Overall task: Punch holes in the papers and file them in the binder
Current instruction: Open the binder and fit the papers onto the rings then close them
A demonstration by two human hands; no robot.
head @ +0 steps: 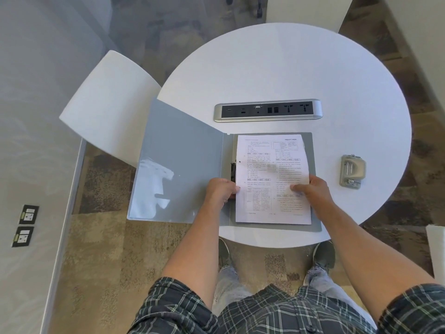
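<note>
Papers (273, 179) lay on the right-hand board of the open grey binder (183, 165), which sat at the near edge of the round white desk (289, 68) with its front cover hanging out past the desk's left rim. One punched hole showed near the sheet's left margin, just beside the black clip mechanism (233, 172) at the spine, so punching looked done for this sheet and filing was the step in hand. Left hand (220, 191) pinched the sheet's left edge beside the mechanism, grip closed on the paper, probably to steer the holes onto the prongs. Right hand (313, 191) clasped the right edge, thumb on top, likely to keep the sheet square. Hole punch (352, 171) stood apart to the right, untouched. A power strip (268, 110) was set into the desk beyond the binder.
</note>
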